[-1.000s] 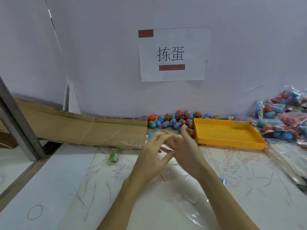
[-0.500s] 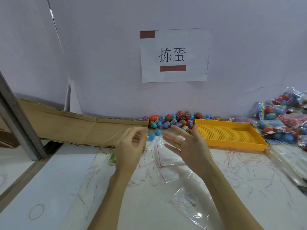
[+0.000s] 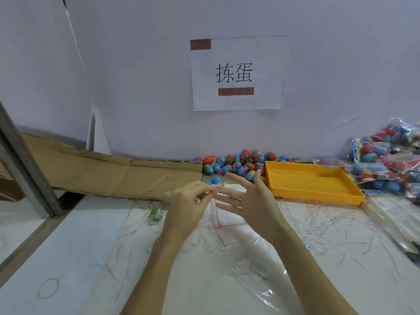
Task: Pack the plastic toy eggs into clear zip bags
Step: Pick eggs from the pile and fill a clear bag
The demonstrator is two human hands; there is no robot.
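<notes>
A pile of plastic toy eggs [image 3: 238,163], mostly blue, red and green, lies against the back wall. Two loose blue eggs [image 3: 215,179] sit just in front of it. My left hand [image 3: 187,209] hovers over the table with its fingertips pinched together, touching the fingers of my right hand [image 3: 248,200]. I cannot make out anything thin between them. My right hand is open, fingers spread, palm to the left. A clear zip bag [image 3: 228,215] lies flat under both hands. Another clear bag [image 3: 256,269] lies nearer, by my right forearm.
A yellow perforated tray [image 3: 313,184] stands right of the eggs. Filled bags of eggs [image 3: 386,165] are heaped at the far right. Flattened cardboard [image 3: 102,173] lies at the back left. A small green item [image 3: 155,214], a rubber band [image 3: 48,288] and several thin red strips litter the white table.
My hands were together, moved apart, and have come together again. The left fingertips now pinch at the right hand's fingers.
</notes>
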